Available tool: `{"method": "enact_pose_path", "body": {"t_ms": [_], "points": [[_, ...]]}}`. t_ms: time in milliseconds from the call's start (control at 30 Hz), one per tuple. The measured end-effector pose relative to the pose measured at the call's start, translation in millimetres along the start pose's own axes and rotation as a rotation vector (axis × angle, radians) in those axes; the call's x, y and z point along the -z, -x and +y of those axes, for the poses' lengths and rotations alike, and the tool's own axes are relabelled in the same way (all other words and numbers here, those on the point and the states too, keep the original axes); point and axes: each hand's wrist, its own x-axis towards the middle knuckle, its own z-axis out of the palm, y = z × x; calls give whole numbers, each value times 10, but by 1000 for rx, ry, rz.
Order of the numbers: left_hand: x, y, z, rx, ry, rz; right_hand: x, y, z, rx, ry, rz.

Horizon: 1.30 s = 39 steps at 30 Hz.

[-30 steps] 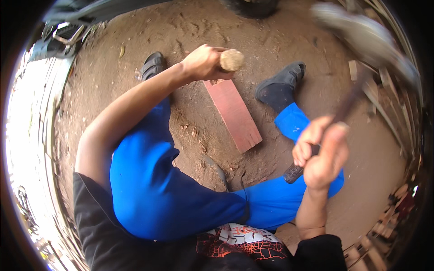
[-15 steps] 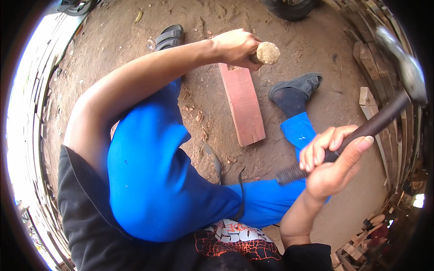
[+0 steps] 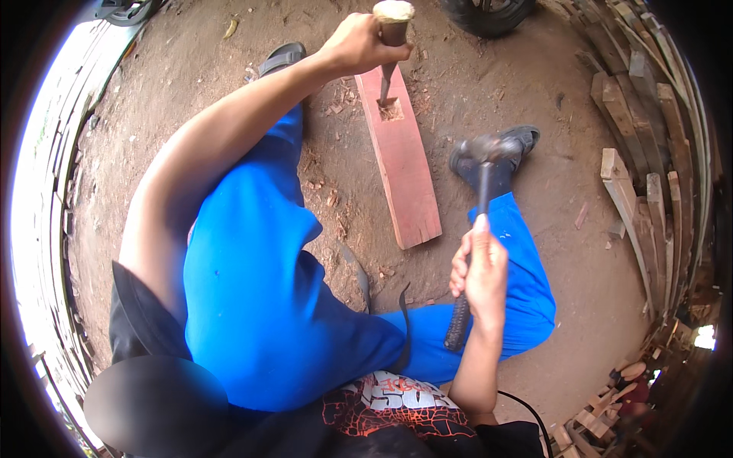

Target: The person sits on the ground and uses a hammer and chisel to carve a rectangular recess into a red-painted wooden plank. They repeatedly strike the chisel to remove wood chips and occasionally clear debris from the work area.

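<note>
A reddish wooden block (image 3: 408, 168) lies lengthwise on the dirt ground between my legs, with a squarish hole cut near its far end. Above that hole my left hand (image 3: 362, 44) is wrapped round the handle of a chisel (image 3: 387, 79). The chisel's pale, frayed butt points up and its blade tip reaches into the hole. To the right of the block, my right hand (image 3: 482, 269) grips the dark handle of a hammer (image 3: 484, 183). The hammer's metal head, a little blurred, is in front of my right shoe, apart from the chisel.
Stacked timber (image 3: 649, 145) lines the right side, with wood offcuts (image 3: 595, 420) at the lower right. A wheel (image 3: 489, 14) stands at the far edge. Wood chips (image 3: 330, 200) lie scattered left of the block. A dark strap (image 3: 359, 275) lies near my blue trousers.
The hammer has come down and left from the far right. My left hand has moved the chisel away and left and tilted it, so its blade and the hole now show.
</note>
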Motion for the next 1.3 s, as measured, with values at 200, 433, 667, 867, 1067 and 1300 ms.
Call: {"method": "enact_pose_path", "body": {"t_ms": [200, 433, 667, 867, 1067, 1300], "points": [[156, 164, -39, -84, 135, -20, -57, -41, 776, -201, 122, -48], [159, 168, 94, -159, 59, -52, -37, -15, 990, -226, 144, -87], [117, 144, 219, -72, 1, -90, 20, -65, 999, -231, 208, -140], [87, 137, 276, -11, 12, -149, 90, -162, 1002, -282, 98, -241], [33, 86, 283, 14, 71, -120, 36, -133, 788, -228, 194, -206], [-9, 16, 399, 65, 12, -138, -219, -342, 686, 46, 349, -116]]}}
